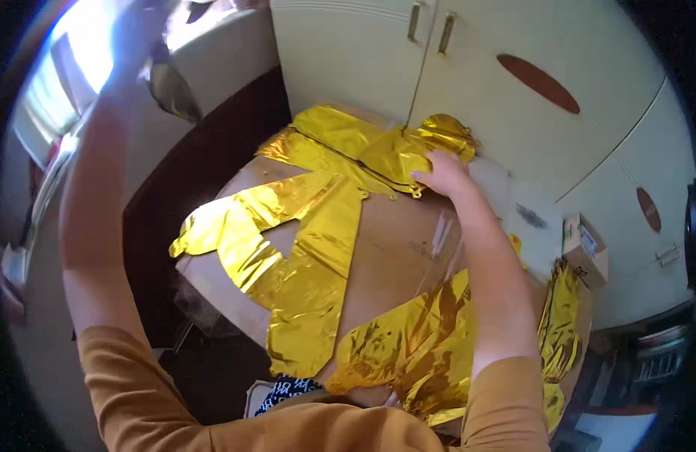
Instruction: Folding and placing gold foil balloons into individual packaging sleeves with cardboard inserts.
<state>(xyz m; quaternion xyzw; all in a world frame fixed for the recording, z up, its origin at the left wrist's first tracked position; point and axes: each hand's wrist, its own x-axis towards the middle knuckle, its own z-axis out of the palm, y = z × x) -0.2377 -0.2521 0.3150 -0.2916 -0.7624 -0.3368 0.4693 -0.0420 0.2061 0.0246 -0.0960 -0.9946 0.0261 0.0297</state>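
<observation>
My left arm is raised to the upper left, and my left hand (141, 34) is washed out by window glare, so its fingers cannot be made out. Close below it is a dark, shiny, blade-like object (173, 92); whether the hand holds it, I cannot tell. At the far side of the cardboard, my right hand (447, 173) is closed on the right end of a flat gold foil balloon (348, 147) with a dark seam line. Nearer lies another flat gold foil balloon (310, 264), curved, with a gap in its middle.
Under the foil is a brown cardboard sheet (393, 248). More crumpled gold foil (423, 339) lies near my body, and another piece (560, 324) hangs at the right edge. A small open box (585, 248) stands at right. White cabinet doors (355, 60) close off the back.
</observation>
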